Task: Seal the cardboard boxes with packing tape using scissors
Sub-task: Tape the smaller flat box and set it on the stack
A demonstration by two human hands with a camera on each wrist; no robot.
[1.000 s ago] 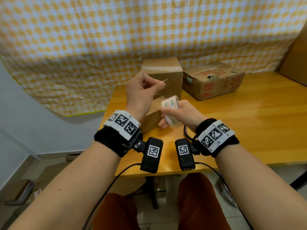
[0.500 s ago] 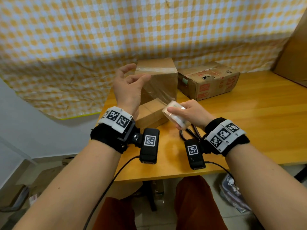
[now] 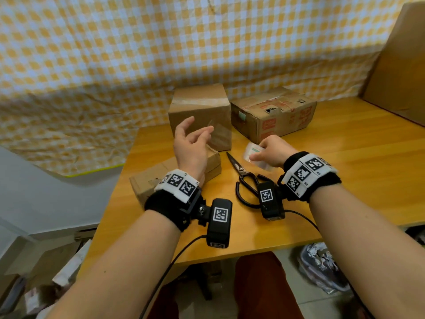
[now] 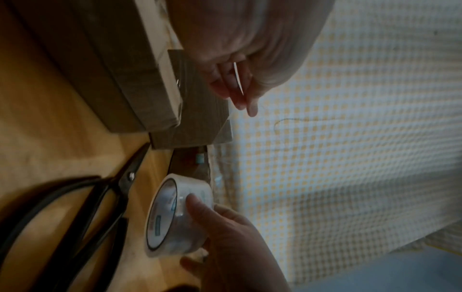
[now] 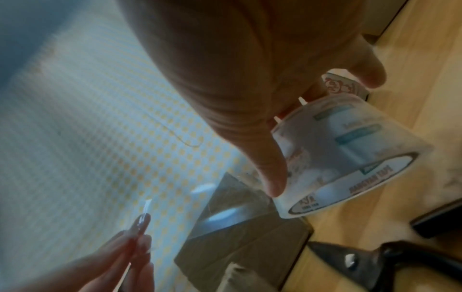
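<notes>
My right hand (image 3: 271, 150) grips a roll of clear packing tape (image 3: 255, 153), low over the table just right of the scissors; the roll (image 5: 350, 154) is held between thumb and fingers. My left hand (image 3: 193, 143) is raised in front of the tall taped cardboard box (image 3: 200, 109) and pinches the free end of a clear tape strip (image 5: 145, 209) between its fingertips (image 4: 240, 92). Black scissors (image 3: 241, 171) lie closed on the table between my wrists, untouched. A low flat cardboard box (image 3: 151, 180) lies under my left wrist.
A worn box with red print (image 3: 271, 113) stands behind the roll at the back. The wooden table (image 3: 345, 162) extends to the right, with a big cardboard piece (image 3: 400, 65) at its far right. A yellow checked cloth hangs behind. Clutter lies on the floor.
My right hand has carried the roll down and to the right, close to the table. My left hand stayed raised with the strip end, its fingers spread looser. The scissors have come into view.
</notes>
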